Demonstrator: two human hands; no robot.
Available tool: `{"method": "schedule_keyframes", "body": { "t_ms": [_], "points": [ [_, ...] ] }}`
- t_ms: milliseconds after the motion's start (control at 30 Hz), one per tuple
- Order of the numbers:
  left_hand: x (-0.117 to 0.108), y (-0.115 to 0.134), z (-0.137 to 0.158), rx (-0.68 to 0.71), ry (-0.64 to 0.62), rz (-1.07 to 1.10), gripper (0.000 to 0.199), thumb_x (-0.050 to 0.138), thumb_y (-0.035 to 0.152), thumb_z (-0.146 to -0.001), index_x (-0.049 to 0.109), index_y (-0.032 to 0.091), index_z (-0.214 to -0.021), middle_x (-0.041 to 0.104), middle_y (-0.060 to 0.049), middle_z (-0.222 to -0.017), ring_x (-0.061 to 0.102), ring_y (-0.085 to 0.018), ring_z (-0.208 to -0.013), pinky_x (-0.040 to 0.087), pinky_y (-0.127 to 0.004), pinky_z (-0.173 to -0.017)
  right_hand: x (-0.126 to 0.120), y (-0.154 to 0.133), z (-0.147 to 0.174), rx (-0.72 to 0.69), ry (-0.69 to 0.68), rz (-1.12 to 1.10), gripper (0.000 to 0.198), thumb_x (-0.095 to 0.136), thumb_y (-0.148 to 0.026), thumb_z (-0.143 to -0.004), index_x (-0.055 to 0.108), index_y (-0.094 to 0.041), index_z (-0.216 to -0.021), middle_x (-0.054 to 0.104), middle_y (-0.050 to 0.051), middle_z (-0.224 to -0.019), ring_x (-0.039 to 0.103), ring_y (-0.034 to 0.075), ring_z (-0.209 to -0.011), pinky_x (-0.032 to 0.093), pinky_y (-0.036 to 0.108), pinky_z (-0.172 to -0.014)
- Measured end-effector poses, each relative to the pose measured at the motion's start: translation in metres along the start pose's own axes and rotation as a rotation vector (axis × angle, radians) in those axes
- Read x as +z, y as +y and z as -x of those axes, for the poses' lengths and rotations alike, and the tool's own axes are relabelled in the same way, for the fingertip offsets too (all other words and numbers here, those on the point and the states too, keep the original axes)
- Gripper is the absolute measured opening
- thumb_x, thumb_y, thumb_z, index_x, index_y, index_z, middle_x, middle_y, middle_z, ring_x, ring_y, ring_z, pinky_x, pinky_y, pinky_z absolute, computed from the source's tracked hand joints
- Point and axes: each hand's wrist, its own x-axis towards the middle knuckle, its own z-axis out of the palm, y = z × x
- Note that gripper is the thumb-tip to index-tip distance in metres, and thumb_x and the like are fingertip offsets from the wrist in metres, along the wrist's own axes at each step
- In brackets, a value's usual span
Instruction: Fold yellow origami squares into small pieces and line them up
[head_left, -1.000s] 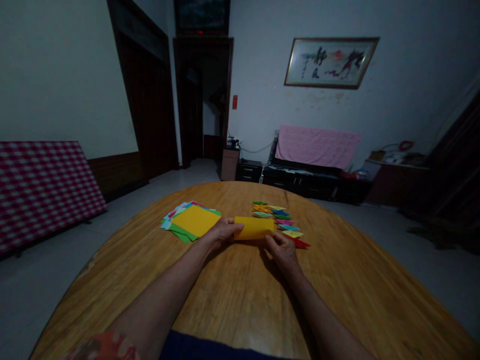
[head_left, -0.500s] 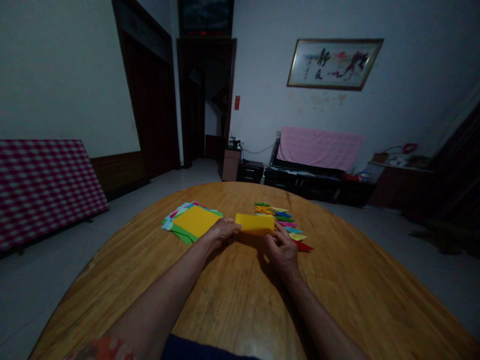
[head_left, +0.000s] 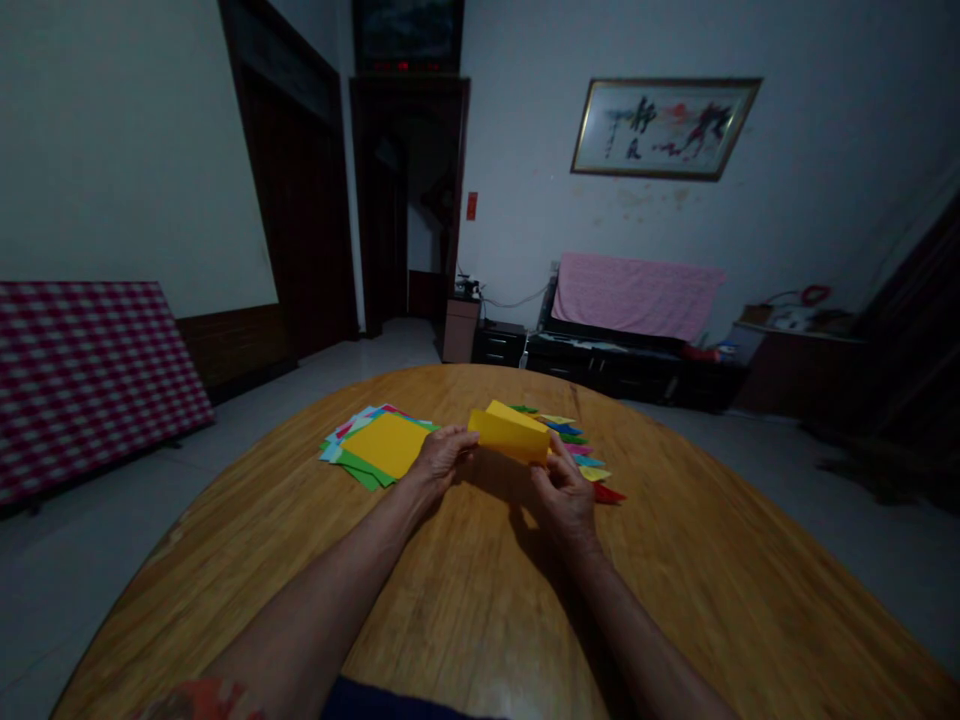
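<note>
A folded sheet of yellow paper (head_left: pixel 508 436) is held up over the table between my two hands, its two layers spread a little apart at the top. My left hand (head_left: pixel 447 455) pinches the paper's left end. At its right end the paper is gripped by the fingers and thumb of my right hand (head_left: pixel 564 487). Left of my left hand lies a pile of coloured paper sheets (head_left: pixel 381 446), yellow on top, with green, blue and red edges sticking out. Beyond my right hand is a row of small folded paper pieces (head_left: pixel 570 430) in several colours, partly hidden by the hand and paper.
The round wooden table (head_left: pixel 465 600) reaches out on both sides of my arms. A checked cloth-covered panel (head_left: pixel 90 375) stands at the left. Along the far wall are a low black cabinet (head_left: pixel 607 362) and a pink cloth (head_left: pixel 637 295).
The yellow paper has been raised slightly and tilted, and its layers have come apart at the top. Both hands keep their hold at its ends.
</note>
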Motion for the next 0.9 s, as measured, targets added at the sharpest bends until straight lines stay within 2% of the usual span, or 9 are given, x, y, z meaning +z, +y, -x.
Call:
{"method": "schedule_keyframes", "body": {
  "t_ms": [133,267,333,467,633,767,900],
  "points": [
    [0.005,0.004,0.005,0.038,0.045,-0.046,0.017,0.072,0.022,-0.046,0.058,0.013,-0.053,0.053,0.004,-0.048,0.043,-0.006,-0.045,0.029,-0.020,-0.046,0.001,0.002,-0.003,0.096,0.023,-0.101,0.017,0.061,-0.027,-0.069,0.069,-0.018,-0.081,0.060,0.014,-0.125,0.056,0.027,-0.115,0.046,0.037,-0.092],
    [0.007,0.004,0.007,0.129,0.102,-0.145,0.018,0.072,0.025,-0.049,0.060,0.013,-0.055,0.052,0.005,-0.047,0.041,-0.006,-0.045,0.029,-0.021,-0.047,0.003,-0.008,-0.004,0.296,0.032,-0.350,0.051,0.068,-0.031,-0.066,0.059,-0.020,-0.115,0.068,0.010,-0.107,0.064,0.025,-0.098,0.052,0.036,-0.080],
    [0.007,0.002,0.006,0.152,0.109,-0.190,0.017,0.071,0.026,-0.050,0.060,0.014,-0.056,0.052,0.005,-0.048,0.041,-0.006,-0.046,0.029,-0.021,-0.047,0.002,-0.015,-0.003,0.369,-0.002,-0.432,0.061,0.070,-0.031,-0.066,0.053,-0.023,-0.124,0.069,0.007,-0.102,0.066,0.023,-0.091,0.053,0.034,-0.074],
    [0.006,0.000,0.006,0.132,0.075,-0.202,0.018,0.070,0.027,-0.050,0.060,0.014,-0.056,0.053,0.004,-0.049,0.042,-0.007,-0.046,0.029,-0.021,-0.047,-0.001,-0.024,-0.003,0.405,-0.045,-0.459,0.052,0.071,-0.031,-0.065,0.059,-0.025,-0.115,0.070,0.004,-0.097,0.065,0.020,-0.087,0.052,0.031,-0.074],
    [0.007,0.000,0.011,0.059,-0.021,-0.178,0.021,0.072,0.028,-0.048,0.058,0.014,-0.055,0.051,0.005,-0.048,0.040,-0.006,-0.045,0.026,-0.021,-0.046,-0.008,-0.018,-0.005,0.424,-0.133,-0.524,0.036,0.071,-0.038,-0.067,0.065,-0.022,-0.100,0.071,0.004,-0.098,0.064,0.021,-0.085,0.051,0.032,-0.073],
    [0.004,-0.001,0.010,0.074,-0.087,-0.228,0.021,0.072,0.030,-0.052,0.058,0.014,-0.055,0.051,0.004,-0.051,0.039,-0.006,-0.046,0.026,-0.020,-0.047,-0.013,-0.012,-0.008,0.436,-0.143,-0.372,0.029,0.068,-0.044,-0.069,0.068,-0.018,-0.082,0.070,0.004,-0.082,0.061,0.019,-0.072,0.048,0.030,-0.066],
    [0.000,-0.002,0.008,0.069,-0.116,-0.186,0.024,0.074,0.031,-0.053,0.062,0.014,-0.063,0.058,0.003,-0.059,0.043,-0.007,-0.048,0.029,-0.020,-0.048,-0.015,-0.014,-0.008,0.387,-0.125,-0.223,0.031,0.065,-0.045,-0.069,0.069,-0.017,-0.080,0.069,0.006,-0.079,0.059,0.020,-0.071,0.047,0.031,-0.066]
  ]
}}
